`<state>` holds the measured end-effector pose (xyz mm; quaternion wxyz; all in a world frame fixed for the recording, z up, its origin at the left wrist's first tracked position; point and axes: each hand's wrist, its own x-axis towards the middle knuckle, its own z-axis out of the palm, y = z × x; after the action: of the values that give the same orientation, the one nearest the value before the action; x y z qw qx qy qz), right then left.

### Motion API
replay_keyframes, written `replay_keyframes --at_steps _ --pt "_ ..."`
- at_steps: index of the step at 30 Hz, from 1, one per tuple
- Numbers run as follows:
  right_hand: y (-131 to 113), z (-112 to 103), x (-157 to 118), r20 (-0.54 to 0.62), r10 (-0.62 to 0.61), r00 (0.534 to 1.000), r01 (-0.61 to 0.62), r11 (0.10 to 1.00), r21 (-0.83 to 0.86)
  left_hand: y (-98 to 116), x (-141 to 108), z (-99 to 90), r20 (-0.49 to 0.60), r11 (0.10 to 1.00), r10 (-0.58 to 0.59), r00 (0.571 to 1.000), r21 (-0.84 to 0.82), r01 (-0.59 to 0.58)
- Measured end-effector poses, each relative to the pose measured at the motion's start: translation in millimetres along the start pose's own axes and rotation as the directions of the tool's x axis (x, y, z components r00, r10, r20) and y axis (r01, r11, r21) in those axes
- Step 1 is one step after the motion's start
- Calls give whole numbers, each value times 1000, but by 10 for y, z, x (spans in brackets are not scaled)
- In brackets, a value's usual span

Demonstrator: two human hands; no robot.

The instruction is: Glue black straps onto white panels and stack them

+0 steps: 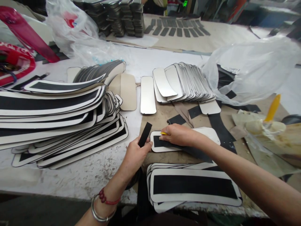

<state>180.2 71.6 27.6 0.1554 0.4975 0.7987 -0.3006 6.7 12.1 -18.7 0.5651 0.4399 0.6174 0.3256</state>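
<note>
My left hand (136, 153) pinches a short black strip (145, 134) that sticks up between thumb and fingers. Its thumb touches the left end of a white rounded panel (209, 133) lying flat on the brown board. Along that panel runs a longer black strip (158, 142), its right part trailing off past the panel's lower edge. My right hand (180, 134) is closed over the strip, gripping a small yellow tool (164, 133); its kind is mostly hidden by the fingers. Just below, a stack of white panels with black strips (194, 186) lies near the table's front edge.
Large piles of strip-covered panels (47, 103) fill the left. Plain white panels (188, 83) lean in a row behind my hands. Plastic bags (256, 69) lie at both sides. A pot (265, 128) with a yellow handle (272, 108) stands at right among black scraps (176, 120).
</note>
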Motion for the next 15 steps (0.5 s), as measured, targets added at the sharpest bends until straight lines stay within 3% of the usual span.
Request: replay_keyframes --at_steps 7,15 --pt "-35 -13 -16 -5 23 1000 -23 1000 -21 23 -20 -1 21 999 25 999 42 -26" --pt "-107 -6 -20 -17 27 1000 -28 998 -62 34 61 44 -40 981 52 998 191 -43"
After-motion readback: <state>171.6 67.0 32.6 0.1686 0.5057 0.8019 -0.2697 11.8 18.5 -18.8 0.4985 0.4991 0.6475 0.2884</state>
